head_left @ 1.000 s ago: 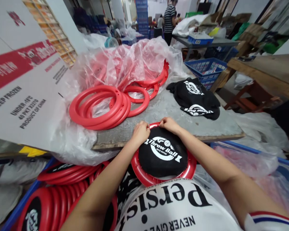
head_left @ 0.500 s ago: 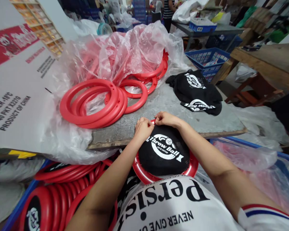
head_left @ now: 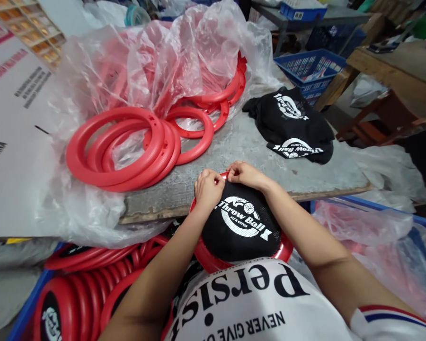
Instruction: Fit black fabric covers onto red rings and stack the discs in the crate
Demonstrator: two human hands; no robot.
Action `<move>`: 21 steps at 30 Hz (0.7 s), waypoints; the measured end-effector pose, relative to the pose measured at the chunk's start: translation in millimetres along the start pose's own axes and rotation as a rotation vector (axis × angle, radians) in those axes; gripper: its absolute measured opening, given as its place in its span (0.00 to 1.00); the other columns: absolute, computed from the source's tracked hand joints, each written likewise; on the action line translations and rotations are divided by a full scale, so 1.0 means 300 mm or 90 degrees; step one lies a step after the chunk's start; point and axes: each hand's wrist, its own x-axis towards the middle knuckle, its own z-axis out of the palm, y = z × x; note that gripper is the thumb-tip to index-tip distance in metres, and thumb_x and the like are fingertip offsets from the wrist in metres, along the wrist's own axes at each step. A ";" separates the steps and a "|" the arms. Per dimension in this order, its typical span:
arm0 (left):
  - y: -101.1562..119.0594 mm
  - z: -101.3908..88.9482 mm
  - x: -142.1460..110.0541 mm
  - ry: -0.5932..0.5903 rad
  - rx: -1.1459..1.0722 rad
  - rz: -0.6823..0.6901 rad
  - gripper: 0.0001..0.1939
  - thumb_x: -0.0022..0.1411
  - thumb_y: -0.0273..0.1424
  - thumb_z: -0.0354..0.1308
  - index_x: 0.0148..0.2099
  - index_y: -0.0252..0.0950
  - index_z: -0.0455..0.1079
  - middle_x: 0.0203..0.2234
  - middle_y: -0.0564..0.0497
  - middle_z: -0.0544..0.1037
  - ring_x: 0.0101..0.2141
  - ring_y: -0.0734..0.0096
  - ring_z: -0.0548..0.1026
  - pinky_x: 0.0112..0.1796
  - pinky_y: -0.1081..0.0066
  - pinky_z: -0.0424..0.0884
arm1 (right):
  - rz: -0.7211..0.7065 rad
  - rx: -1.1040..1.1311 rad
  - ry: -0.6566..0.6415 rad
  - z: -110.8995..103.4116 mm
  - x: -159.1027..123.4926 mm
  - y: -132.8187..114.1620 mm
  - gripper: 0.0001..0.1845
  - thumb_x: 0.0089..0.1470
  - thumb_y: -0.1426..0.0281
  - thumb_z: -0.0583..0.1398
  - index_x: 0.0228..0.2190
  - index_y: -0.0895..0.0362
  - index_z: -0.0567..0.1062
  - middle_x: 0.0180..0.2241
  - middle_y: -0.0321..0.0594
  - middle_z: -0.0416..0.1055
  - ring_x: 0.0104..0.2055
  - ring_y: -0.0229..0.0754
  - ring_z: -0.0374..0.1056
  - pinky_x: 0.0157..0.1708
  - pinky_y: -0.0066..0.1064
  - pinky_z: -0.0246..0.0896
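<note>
The left hand [head_left: 209,190] and right hand [head_left: 246,174] have their fingers pinched on the far rim of the red ring [head_left: 286,247]. The ring, with black cloth [head_left: 246,244] across it, sits by the surface [head_left: 230,154]. If one hand slips, the cloth could pop loose.

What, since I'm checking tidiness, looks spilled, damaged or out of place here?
Nothing looks spilled or clearly damaged, including the red-rimmed black disc in hand. Only untidy: red rings lie loosely overlapped on the bench by crumpled clear plastic, and black printed fabric is heaped rather than stacked.
</note>
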 end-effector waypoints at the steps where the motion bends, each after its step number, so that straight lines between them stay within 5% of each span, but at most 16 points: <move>1: 0.001 -0.001 0.000 -0.001 -0.001 -0.001 0.04 0.62 0.29 0.58 0.34 0.40 0.73 0.45 0.49 0.75 0.50 0.60 0.71 0.52 0.61 0.65 | 0.001 0.000 0.003 0.000 -0.001 0.000 0.06 0.45 0.78 0.62 0.21 0.58 0.77 0.29 0.35 0.76 0.37 0.39 0.69 0.42 0.25 0.60; 11: 0.013 -0.001 0.001 -0.002 0.032 -0.016 0.07 0.65 0.29 0.54 0.35 0.39 0.72 0.45 0.48 0.76 0.51 0.58 0.71 0.52 0.60 0.64 | 0.017 0.002 0.039 0.018 -0.003 0.003 0.06 0.48 0.75 0.62 0.21 0.58 0.74 0.32 0.36 0.75 0.34 0.37 0.67 0.35 0.24 0.59; 21: 0.012 0.009 0.006 0.003 0.052 -0.017 0.08 0.64 0.28 0.52 0.34 0.38 0.71 0.45 0.46 0.75 0.50 0.57 0.71 0.53 0.58 0.65 | 0.057 -0.058 0.049 0.017 -0.008 -0.029 0.06 0.48 0.74 0.61 0.21 0.58 0.72 0.25 0.33 0.70 0.29 0.35 0.62 0.29 0.25 0.53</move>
